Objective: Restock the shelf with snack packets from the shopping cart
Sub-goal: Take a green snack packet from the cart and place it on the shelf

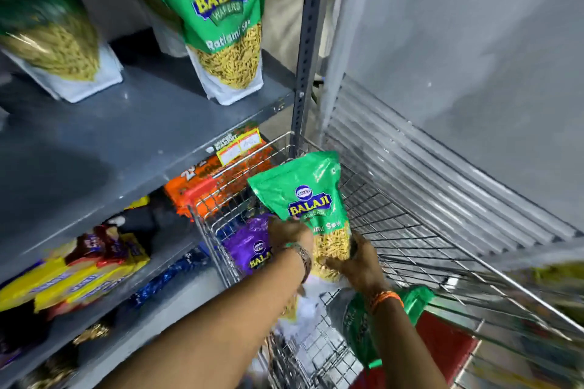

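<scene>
A green snack packet with yellow sev showing through its window is held upright over the wire shopping cart. My left hand grips its lower left side and my right hand grips its lower right corner. A purple packet lies in the cart beside my left wrist, and another green packet lies under my right forearm. On the grey shelf above, two matching green packets stand upright.
A perforated metal upright borders the shelf on the right, with a grey ribbed wall beyond. Orange packets and yellow packets fill the lower shelf. A red item lies in the cart's near end.
</scene>
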The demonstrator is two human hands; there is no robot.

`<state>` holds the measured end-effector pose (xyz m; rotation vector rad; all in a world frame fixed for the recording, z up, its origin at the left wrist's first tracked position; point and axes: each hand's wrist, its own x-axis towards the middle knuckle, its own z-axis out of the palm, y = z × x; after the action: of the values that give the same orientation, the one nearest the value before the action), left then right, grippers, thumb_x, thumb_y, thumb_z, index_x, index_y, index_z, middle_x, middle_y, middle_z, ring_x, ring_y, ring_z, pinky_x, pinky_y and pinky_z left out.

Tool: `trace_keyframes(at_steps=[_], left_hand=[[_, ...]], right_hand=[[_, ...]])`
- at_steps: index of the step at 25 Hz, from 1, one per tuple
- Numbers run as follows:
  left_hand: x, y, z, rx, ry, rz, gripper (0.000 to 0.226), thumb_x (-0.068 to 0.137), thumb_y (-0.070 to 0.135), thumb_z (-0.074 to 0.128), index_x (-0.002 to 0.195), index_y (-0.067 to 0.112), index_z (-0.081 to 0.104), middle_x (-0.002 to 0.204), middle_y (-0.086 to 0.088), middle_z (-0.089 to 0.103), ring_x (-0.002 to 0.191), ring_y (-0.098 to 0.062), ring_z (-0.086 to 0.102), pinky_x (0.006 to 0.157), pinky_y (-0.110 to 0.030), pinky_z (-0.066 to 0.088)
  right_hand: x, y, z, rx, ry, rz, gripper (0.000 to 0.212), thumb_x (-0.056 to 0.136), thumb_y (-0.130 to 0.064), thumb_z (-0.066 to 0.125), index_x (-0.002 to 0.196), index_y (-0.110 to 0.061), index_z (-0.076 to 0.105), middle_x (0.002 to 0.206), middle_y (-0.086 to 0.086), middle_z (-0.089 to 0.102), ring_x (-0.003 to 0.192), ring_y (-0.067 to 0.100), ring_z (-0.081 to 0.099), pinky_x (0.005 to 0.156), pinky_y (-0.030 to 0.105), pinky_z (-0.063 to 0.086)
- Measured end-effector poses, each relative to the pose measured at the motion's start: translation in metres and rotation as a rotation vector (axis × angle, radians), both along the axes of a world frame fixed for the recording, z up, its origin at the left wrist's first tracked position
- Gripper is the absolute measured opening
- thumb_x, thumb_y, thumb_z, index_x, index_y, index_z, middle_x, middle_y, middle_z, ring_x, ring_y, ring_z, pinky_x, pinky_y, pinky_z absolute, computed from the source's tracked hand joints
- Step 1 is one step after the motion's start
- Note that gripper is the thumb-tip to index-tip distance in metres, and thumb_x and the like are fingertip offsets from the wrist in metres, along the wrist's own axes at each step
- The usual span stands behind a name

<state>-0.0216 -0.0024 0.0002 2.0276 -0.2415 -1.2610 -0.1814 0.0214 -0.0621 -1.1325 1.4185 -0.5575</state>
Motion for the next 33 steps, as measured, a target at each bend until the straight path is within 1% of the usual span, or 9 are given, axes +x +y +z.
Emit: trace_keyframes(at_steps=[2, 5, 8, 11, 13, 17, 20, 26, 33], left_hand=[[0.018, 0.012, 0.033, -0.155, -0.11, 0.05, 0.024, 0.091, 0.013, 0.06, 0.106, -0.006, 0.061, 0.11, -0.027, 0.068, 0.102, -0.039, 0.065, 0.09, -0.044, 0.051], [0.048, 0.026, 0.08, -0.381, -0.012, 0.018, 0.015, 0.087, 0.015, 0.068, 0.094, 0.006, 0.057, 0.098, -0.02, 0.066, 0.083, -0.023, 0.059, 0.077, -0.039, 0.049], [0.076, 0.036, 0.11, -0.509, 0.096, -0.031, 0.042, 0.085, 0.024, 0.071, 0.12, 0.009, 0.055, 0.122, -0.006, 0.065, 0.104, -0.015, 0.063, 0.091, -0.031, 0.052], [0.11, 0.043, 0.143, -0.6, 0.097, -0.012, 0.021, 0.082, 0.034, 0.073, 0.096, 0.021, 0.063, 0.096, 0.015, 0.074, 0.08, 0.012, 0.067, 0.068, -0.011, 0.049], [0.139, 0.045, 0.163, -0.676, 0.073, 0.031, 0.019, 0.082, 0.032, 0.073, 0.091, 0.017, 0.067, 0.086, 0.016, 0.075, 0.077, 0.006, 0.068, 0.074, -0.016, 0.05], [0.201, 0.047, 0.198, -0.829, 0.12, 0.112, 0.033, 0.085, 0.023, 0.071, 0.113, 0.007, 0.067, 0.12, -0.015, 0.069, 0.114, -0.029, 0.063, 0.102, -0.046, 0.047], [0.244, 0.037, 0.219, -0.877, 0.075, 0.15, 0.027, 0.084, 0.024, 0.072, 0.107, 0.009, 0.069, 0.123, -0.021, 0.067, 0.12, -0.038, 0.06, 0.104, -0.057, 0.044], [0.303, 0.014, 0.232, -0.874, -0.102, 0.208, 0.041, 0.085, 0.039, 0.068, 0.107, 0.004, 0.069, 0.116, -0.022, 0.07, 0.112, -0.033, 0.065, 0.1, -0.057, 0.047], [0.339, -0.012, 0.196, -0.886, -0.165, 0.168, 0.018, 0.088, 0.032, 0.066, 0.09, 0.016, 0.072, 0.101, -0.008, 0.075, 0.1, -0.024, 0.069, 0.09, -0.044, 0.057]], right_hand=[[0.005, 0.008, 0.034, -0.045, -0.095, -0.021, 0.051, 0.057, -0.013, 0.096, 0.1, -0.008, 0.07, 0.094, 0.01, 0.081, 0.078, 0.022, 0.076, 0.073, 0.042, 0.062], [0.022, 0.012, 0.083, -0.112, -0.22, 0.004, 0.053, 0.063, -0.016, 0.093, 0.108, -0.001, 0.069, 0.103, 0.017, 0.078, 0.087, 0.028, 0.075, 0.077, 0.039, 0.061], [0.044, 0.011, 0.123, -0.149, -0.365, 0.053, 0.046, 0.069, -0.006, 0.088, 0.11, 0.001, 0.069, 0.111, 0.023, 0.075, 0.095, 0.033, 0.073, 0.085, 0.044, 0.06], [0.079, 0.004, 0.16, -0.185, -0.389, 0.15, 0.041, 0.067, -0.003, 0.088, 0.105, 0.001, 0.071, 0.106, 0.021, 0.077, 0.088, 0.028, 0.074, 0.077, 0.036, 0.061], [0.107, -0.008, 0.18, -0.211, -0.395, 0.2, 0.044, 0.064, 0.002, 0.088, 0.105, 0.004, 0.07, 0.105, 0.021, 0.077, 0.085, 0.026, 0.074, 0.075, 0.034, 0.061], [0.177, -0.036, 0.208, -0.315, -0.376, 0.346, 0.051, 0.064, 0.011, 0.085, 0.111, 0.008, 0.066, 0.112, 0.024, 0.074, 0.092, 0.026, 0.073, 0.084, 0.041, 0.062], [0.231, -0.062, 0.219, -0.398, -0.342, 0.402, 0.056, 0.066, 0.011, 0.084, 0.118, 0.007, 0.061, 0.118, 0.024, 0.072, 0.1, 0.025, 0.07, 0.094, 0.045, 0.058], [0.313, -0.105, 0.22, -0.458, -0.353, 0.432, 0.063, 0.066, 0.009, 0.085, 0.121, 0.001, 0.057, 0.124, 0.019, 0.069, 0.118, 0.035, 0.065, 0.098, 0.048, 0.056], [0.35, -0.129, 0.183, -0.457, -0.4, 0.379, 0.064, 0.063, 0.006, 0.088, 0.116, -0.012, 0.057, 0.113, 0.01, 0.073, 0.111, 0.03, 0.069, 0.096, 0.053, 0.056]])
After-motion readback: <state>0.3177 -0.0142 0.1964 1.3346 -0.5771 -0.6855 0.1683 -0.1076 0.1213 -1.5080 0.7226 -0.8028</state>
